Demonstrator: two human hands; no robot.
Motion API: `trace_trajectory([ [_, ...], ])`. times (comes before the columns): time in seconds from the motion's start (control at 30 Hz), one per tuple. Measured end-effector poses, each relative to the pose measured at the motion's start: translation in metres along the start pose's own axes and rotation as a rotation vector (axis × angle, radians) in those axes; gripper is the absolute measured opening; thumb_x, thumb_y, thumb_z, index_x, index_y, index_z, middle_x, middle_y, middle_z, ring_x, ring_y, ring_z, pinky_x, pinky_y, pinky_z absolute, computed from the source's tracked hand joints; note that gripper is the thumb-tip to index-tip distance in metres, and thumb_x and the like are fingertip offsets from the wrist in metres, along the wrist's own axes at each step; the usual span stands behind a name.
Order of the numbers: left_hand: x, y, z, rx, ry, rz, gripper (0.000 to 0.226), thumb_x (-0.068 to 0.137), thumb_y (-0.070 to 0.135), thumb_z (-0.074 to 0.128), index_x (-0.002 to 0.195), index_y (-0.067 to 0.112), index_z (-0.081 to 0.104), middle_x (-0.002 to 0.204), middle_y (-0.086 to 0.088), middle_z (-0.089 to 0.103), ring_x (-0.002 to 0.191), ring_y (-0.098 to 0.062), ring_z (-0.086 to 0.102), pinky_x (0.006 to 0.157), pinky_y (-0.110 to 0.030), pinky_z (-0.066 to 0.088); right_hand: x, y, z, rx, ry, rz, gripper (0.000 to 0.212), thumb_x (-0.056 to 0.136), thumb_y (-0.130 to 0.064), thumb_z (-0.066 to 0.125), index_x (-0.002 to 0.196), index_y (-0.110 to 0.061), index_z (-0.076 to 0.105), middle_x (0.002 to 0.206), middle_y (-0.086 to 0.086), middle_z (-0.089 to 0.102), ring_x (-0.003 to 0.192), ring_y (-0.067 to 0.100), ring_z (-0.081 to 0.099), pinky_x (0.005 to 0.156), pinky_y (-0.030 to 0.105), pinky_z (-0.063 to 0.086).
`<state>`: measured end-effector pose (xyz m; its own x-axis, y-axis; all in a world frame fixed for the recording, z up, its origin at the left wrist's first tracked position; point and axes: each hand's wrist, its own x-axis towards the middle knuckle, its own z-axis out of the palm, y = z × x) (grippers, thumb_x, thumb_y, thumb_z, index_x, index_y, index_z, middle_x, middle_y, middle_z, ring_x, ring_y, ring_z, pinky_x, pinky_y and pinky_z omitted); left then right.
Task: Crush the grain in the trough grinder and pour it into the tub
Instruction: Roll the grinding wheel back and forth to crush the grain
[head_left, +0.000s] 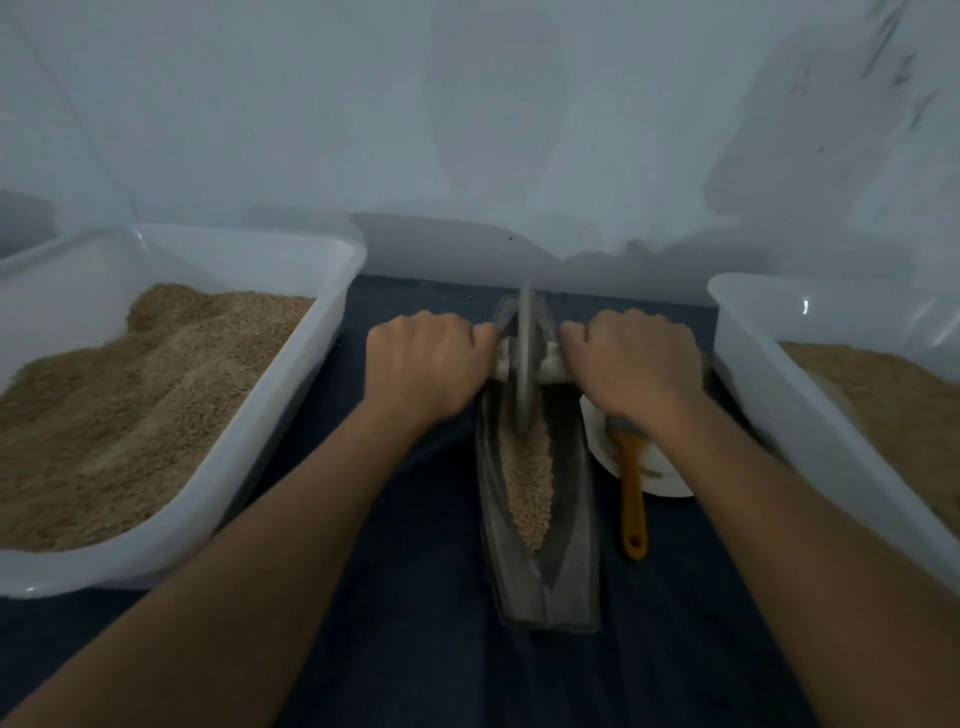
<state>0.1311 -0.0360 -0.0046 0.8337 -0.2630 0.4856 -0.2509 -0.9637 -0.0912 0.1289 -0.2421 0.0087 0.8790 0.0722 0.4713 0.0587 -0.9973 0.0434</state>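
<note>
2 bare forearms reach forward from the bottom of the frame over a dark blue surface (415, 649), either side of a long, boat-shaped trough grinder (540, 587) that lies lengthwise between them, pointing away from the viewer. Pale grain (530, 478) fills the trough's narrow channel from about mid-length up to the wheel. Just right of the trough lies a brush with an orange handle (632, 499), its head resting on a white plate (660, 480) partly hidden by the right wrist. Further on, the left hand (423, 358) and the right hand (636, 358) are each clenched around 1 end of the pale axle (550, 371), knuckles up, with the upright grey grinding wheel (525, 353) standing in the trough between them, its lower edge in the grain. To the left, a white plastic tub (291, 415) holds a heaped bed of brown grain; to the right, a second white tub (748, 364) also holds grain. A pale wall (493, 130) closes the scene behind.
</note>
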Motion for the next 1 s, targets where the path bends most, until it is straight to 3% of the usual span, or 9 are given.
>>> trace_trajectory([
  [0.2, -0.079, 0.008, -0.029, -0.244, 0.156, 0.008, 0.037, 0.107, 0.034, 0.025, 0.077, 0.028, 0.046, 0.072, 0.010, 0.047, 0.062, -0.015, 0.039, 0.066, -0.040, 0.037, -0.087, -0.010, -0.029, 0.152, 0.187, -0.045, 0.041, 0.102, -0.036, 0.026, 0.064, -0.029, 0.041, 0.056, -0.011, 0.038, 0.047, 0.006, 0.035, 0.049, 0.031, 0.024],
  [0.3, -0.117, 0.007, -0.042, -0.306, 0.181, 0.040, 0.030, 0.109, 0.037, 0.032, 0.111, 0.027, 0.061, 0.103, 0.011, 0.062, 0.086, -0.013, 0.055, 0.085, -0.038, 0.044, -0.114, -0.011, -0.043, 0.178, 0.248, -0.086, 0.039, 0.104, -0.036, 0.028, 0.083, -0.030, 0.060, 0.071, -0.012, 0.052, 0.063, 0.010, 0.046, 0.062, 0.036, 0.040],
  [0.4, -0.123, 0.002, -0.040, -0.302, 0.183, 0.053, 0.037, 0.109, 0.040, 0.032, 0.132, 0.025, 0.057, 0.123, 0.011, 0.063, 0.105, -0.011, 0.058, 0.094, -0.035, 0.045, -0.118, -0.013, -0.042, 0.168, 0.296, -0.117, 0.038, 0.105, -0.036, 0.031, 0.094, -0.029, 0.066, 0.078, -0.011, 0.061, 0.070, 0.011, 0.052, 0.068, 0.035, 0.042],
  [0.53, -0.077, 0.006, -0.023, -0.256, 0.107, -0.031, 0.045, 0.108, 0.042, 0.028, 0.127, 0.024, 0.064, 0.118, 0.008, 0.069, 0.100, -0.014, 0.064, 0.086, -0.038, 0.048, -0.076, -0.017, -0.028, 0.082, 0.166, -0.026, 0.042, 0.101, -0.033, 0.021, 0.071, -0.028, 0.050, 0.064, -0.012, 0.046, 0.057, 0.012, 0.042, 0.060, 0.034, 0.029],
  [0.67, 0.000, 0.006, -0.008, -0.019, -0.036, -0.071, 0.034, 0.106, 0.035, 0.026, 0.104, 0.024, 0.058, 0.107, 0.002, 0.067, 0.093, -0.027, 0.063, 0.072, -0.035, 0.038, -0.014, -0.015, -0.006, -0.021, 0.008, 0.094, 0.037, 0.103, -0.028, 0.020, 0.081, -0.023, 0.049, 0.075, -0.006, 0.052, 0.068, 0.017, 0.047, 0.063, 0.035, 0.032],
  [0.73, 0.013, 0.005, -0.004, 0.017, -0.083, -0.082, 0.026, 0.106, 0.030, 0.031, 0.095, 0.022, 0.053, 0.099, -0.002, 0.066, 0.084, -0.028, 0.060, 0.067, -0.034, 0.032, 0.002, -0.016, -0.002, 0.018, 0.003, 0.134, 0.040, 0.105, -0.031, 0.023, 0.078, -0.021, 0.051, 0.082, 0.000, 0.061, 0.073, 0.023, 0.052, 0.067, 0.036, 0.032],
  [0.83, -0.004, 0.001, 0.000, -0.008, -0.041, -0.065, 0.031, 0.106, 0.031, 0.029, 0.083, 0.021, 0.048, 0.087, -0.001, 0.065, 0.069, -0.024, 0.052, 0.062, -0.034, 0.032, -0.012, -0.021, -0.002, -0.027, 0.096, 0.086, 0.052, 0.103, -0.034, 0.014, 0.064, -0.019, 0.045, 0.068, -0.002, 0.050, 0.066, 0.025, 0.052, 0.064, 0.035, 0.028],
  [0.9, -0.029, 0.000, -0.003, -0.088, 0.022, -0.050, 0.040, 0.106, 0.035, 0.024, 0.087, 0.023, 0.057, 0.088, 0.002, 0.067, 0.074, -0.025, 0.059, 0.065, -0.037, 0.040, -0.039, -0.021, -0.009, -0.030, 0.140, 0.032, 0.052, 0.098, -0.033, 0.007, 0.060, -0.022, 0.040, 0.060, -0.006, 0.044, 0.056, 0.020, 0.044, 0.059, 0.034, 0.026],
  [1.0, -0.072, 0.003, -0.017, -0.143, 0.142, 0.013, 0.048, 0.108, 0.042, 0.026, 0.123, 0.021, 0.066, 0.111, 0.003, 0.072, 0.095, -0.022, 0.066, 0.080, -0.040, 0.046, -0.083, -0.012, -0.018, 0.109, 0.164, -0.027, 0.047, 0.103, -0.034, 0.021, 0.065, -0.025, 0.048, 0.062, -0.008, 0.049, 0.054, 0.016, 0.046, 0.055, 0.034, 0.034],
])
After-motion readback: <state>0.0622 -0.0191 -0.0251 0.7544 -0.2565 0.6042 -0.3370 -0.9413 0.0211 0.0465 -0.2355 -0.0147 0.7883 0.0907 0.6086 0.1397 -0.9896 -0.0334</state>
